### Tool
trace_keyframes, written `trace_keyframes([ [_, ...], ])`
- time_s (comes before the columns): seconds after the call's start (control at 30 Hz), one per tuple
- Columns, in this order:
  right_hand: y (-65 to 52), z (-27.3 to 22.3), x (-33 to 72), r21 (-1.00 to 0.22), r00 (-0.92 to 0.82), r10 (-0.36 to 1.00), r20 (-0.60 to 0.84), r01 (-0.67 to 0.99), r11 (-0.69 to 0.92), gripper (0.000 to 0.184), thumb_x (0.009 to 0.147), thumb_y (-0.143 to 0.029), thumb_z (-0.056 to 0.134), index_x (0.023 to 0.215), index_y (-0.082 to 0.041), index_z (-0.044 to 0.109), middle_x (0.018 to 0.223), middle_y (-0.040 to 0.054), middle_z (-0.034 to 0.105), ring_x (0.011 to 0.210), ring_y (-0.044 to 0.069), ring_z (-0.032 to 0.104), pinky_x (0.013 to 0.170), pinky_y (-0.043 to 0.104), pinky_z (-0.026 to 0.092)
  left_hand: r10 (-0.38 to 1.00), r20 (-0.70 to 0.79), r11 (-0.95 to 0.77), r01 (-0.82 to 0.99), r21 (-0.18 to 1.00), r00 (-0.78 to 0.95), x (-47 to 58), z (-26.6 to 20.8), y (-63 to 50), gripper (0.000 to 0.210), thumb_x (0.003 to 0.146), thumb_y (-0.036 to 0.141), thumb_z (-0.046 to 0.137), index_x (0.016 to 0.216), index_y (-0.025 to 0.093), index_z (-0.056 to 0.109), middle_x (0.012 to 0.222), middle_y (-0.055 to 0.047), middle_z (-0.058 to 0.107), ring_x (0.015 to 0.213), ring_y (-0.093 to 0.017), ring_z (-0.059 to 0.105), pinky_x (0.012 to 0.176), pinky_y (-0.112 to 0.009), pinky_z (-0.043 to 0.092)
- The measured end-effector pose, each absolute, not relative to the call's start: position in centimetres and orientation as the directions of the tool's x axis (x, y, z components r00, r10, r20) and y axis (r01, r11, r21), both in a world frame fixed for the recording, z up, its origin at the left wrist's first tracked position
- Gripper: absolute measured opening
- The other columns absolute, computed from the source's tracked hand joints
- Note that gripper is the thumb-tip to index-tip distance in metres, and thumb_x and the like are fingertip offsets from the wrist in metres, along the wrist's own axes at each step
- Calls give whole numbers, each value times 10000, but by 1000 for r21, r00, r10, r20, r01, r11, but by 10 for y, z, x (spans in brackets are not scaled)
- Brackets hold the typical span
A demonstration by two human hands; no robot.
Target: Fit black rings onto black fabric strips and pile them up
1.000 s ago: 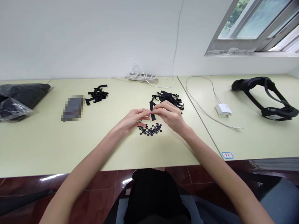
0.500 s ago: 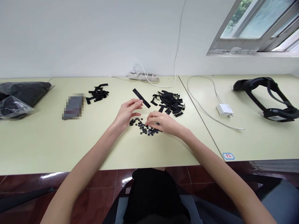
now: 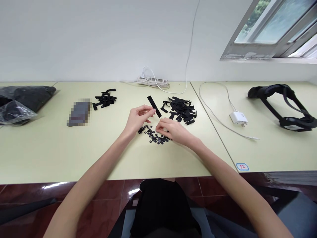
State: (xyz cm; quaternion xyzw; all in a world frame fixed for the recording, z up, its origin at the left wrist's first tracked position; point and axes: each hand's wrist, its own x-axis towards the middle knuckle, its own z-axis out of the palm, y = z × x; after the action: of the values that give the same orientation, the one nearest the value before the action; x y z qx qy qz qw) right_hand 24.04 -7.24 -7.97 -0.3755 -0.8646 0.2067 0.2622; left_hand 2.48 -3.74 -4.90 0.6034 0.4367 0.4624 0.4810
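Between thumb and fingertips, my left hand (image 3: pixel 138 120) pinches a short black fabric strip (image 3: pixel 152 102), which slants down toward the right. My right hand (image 3: pixel 173 129) is just to its right, above the edge of a scatter of small black ring-shaped pieces (image 3: pixel 158 138). Its fingertips are pressed together low over these rings; whether they hold one is too small to tell. Several rings are partly hidden under both hands. A loose pile of similar black strips (image 3: pixel 182 108) lies beyond my right hand.
A smaller pile of black strips (image 3: pixel 105 99) is at left, beside a blurred grey object (image 3: pixel 79 112) and a dark plastic bag (image 3: pixel 37 99). A power strip (image 3: pixel 153 81) lies by the wall. At right are a white charger (image 3: pixel 238 118) with cable and a black headset (image 3: pixel 284 102).
My left hand has shifted slightly right, and the strip in it has turned steeper, its upper end moving right. My right hand has barely moved, staying over the rings.
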Motion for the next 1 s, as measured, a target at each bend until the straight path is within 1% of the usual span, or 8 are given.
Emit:
trace_keyframes([
  [0.1, -72, -77, 240, -682, -400, 845, 356, 507, 527, 152, 1111, -301, 554, 1034, -238, 669, 962, 40, 748, 827, 203, 684, 775, 362, 535, 969, 158, -181, 113, 977, 189, 25, -50, -37, 418, 800, 613, 917, 890, 219, 811, 964, -80, 782, 897, -222, 722, 671, -302, 628],
  [0.2, -71, -74, 240, -795, -241, 864, 441, 343, 501, 162, 1093, -387, 617, 1016, -255, 670, 932, 33, 758, 878, 216, 731, 857, 392, 591, 957, 189, -224, 146, 963, 219, 26, -52, -39, 397, 823, 595, 902, 897, 216, 811, 951, -83, 783, 881, -223, 722, 654, -307, 612],
  [0.3, -71, -71, 239, -846, -163, 873, 460, 218, 486, 156, 1053, -417, 699, 1027, -263, 711, 954, 32, 775, 923, 226, 773, 932, 424, 631, 937, 221, -273, 171, 947, 269, 28, -54, -41, 368, 849, 569, 886, 915, 214, 813, 929, -80, 785, 877, -221, 720, 666, -309, 599],
  [0.43, -73, -69, 239, -854, -145, 880, 452, 213, 474, 151, 1026, -418, 742, 1024, -268, 765, 977, 33, 804, 950, 242, 800, 983, 468, 656, 917, 235, -304, 180, 936, 323, 30, -55, -45, 344, 892, 562, 846, 931, 221, 815, 956, -77, 785, 889, -219, 714, 685, -308, 585],
  [0.63, -75, -67, 240, -825, -122, 870, 479, 276, 493, 150, 1014, -426, 764, 1020, -277, 782, 990, 27, 811, 934, 232, 791, 959, 456, 669, 896, 264, -341, 173, 924, 358, 29, -55, -46, 321, 930, 542, 819, 952, 222, 815, 995, -75, 784, 881, -206, 698, 706, -311, 581],
  [0.73, -75, -67, 239, -839, -100, 875, 474, 250, 483, 184, 997, -446, 786, 1040, -272, 745, 996, 29, 801, 951, 232, 792, 933, 434, 669, 894, 248, -319, 140, 937, 375, 28, -55, -44, 312, 924, 530, 835, 956, 220, 817, 983, -74, 787, 883, -205, 704, 702, -304, 594],
  [0.87, -75, -67, 239, -884, -97, 903, 418, 189, 429, 255, 980, -466, 805, 1085, -255, 707, 968, 35, 804, 942, 230, 800, 910, 413, 665, 877, 238, -315, 127, 940, 418, 27, -54, -43, 297, 940, 517, 826, 1002, 226, 837, 1000, -76, 801, 897, -201, 718, 712, -295, 612],
  [1.0, -74, -66, 238, -908, -135, 920, 368, 162, 387, 295, 997, -523, 775, 1037, -237, 713, 965, 53, 800, 919, 232, 802, 918, 426, 664, 880, 218, -286, 106, 952, 423, 27, -53, -44, 299, 979, 515, 789, 1043, 229, 850, 1028, -90, 816, 895, -194, 731, 698, -277, 606],
])
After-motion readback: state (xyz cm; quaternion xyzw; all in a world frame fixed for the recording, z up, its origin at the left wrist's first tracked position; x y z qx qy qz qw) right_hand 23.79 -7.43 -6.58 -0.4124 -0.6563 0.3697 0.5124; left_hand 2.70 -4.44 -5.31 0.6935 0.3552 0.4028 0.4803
